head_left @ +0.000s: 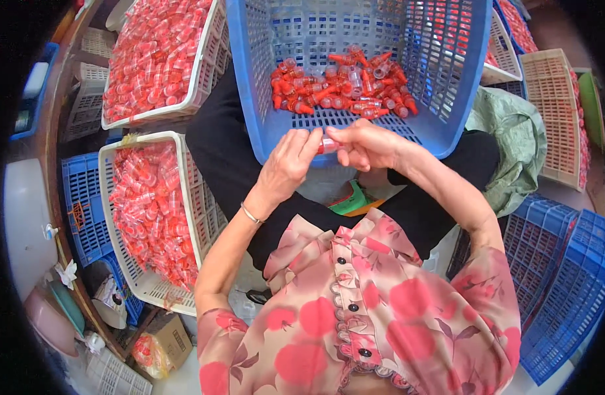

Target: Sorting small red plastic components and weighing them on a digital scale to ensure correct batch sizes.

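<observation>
Between my two hands, just over the near rim of a blue plastic basket [246, 79], is a small red plastic piece with a clear cover [327, 145]. My left hand [290, 160] is closed around one end, fingers bent over it. At the other end, the thumb and curled fingers of my right hand [370, 143] pinch it. My fingers hide much of its shape. The tilted blue basket holds a loose pile of red pointed plastic pieces [335, 89], several with clear covers.
White baskets [174, 158] heaped with similar red and clear pieces stand on the left. A beige basket [552, 118] and stacked blue baskets [559, 263] are on the right, near a pale green sack [513, 138]. A cardboard box [174, 339] lies at lower left.
</observation>
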`<state>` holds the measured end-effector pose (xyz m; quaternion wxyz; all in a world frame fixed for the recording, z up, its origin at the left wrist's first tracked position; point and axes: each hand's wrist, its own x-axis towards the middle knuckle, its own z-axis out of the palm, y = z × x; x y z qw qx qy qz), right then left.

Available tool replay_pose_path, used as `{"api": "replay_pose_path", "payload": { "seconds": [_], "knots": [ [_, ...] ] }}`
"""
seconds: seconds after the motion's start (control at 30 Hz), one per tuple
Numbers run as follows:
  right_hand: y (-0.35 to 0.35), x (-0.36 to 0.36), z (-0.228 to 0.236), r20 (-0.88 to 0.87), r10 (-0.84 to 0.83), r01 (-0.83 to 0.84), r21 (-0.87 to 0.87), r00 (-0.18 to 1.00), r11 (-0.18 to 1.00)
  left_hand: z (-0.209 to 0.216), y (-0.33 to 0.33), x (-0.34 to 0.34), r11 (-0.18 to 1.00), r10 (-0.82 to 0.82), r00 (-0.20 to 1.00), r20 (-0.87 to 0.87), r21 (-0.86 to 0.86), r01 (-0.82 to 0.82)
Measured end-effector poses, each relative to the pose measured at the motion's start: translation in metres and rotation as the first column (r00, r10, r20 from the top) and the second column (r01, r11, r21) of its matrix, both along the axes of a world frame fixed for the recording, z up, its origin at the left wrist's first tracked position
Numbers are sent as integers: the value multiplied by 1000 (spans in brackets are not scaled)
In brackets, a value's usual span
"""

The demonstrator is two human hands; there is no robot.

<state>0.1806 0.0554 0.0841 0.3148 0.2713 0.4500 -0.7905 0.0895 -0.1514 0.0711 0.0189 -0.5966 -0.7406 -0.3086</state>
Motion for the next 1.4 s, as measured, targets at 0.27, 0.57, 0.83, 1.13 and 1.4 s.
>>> {"api": "replay_pose_path", "payload": {
  "seconds": [0.27, 0.57, 0.83, 1.13, 1.4],
  "knots": [
    [131, -61, -107, -316, 231, 285, 945, 920, 157, 43, -103, -9, 538, 801, 449, -396, 148, -830],
    [122, -99, -122, -103, 352, 185, 961, 931, -208, -3, 57, -18, 900, 417, 903, 104, -190, -393],
    [168, -91, -153, -58, 245, 94, 986, 968, -138, -144, 194, -32, 885, 446, 882, 149, -221, -410],
    [176, -31, -74, -303, -486, 570, 343, 819, 746, -156, 202, -46, 974, 185, 676, 713, -40, -225],
    [148, -29, -35, -496, -447, 606, 220, 744, 764, -60, 173, -66, 987, -155, -613, 775, 95, -128]
  ]
}}
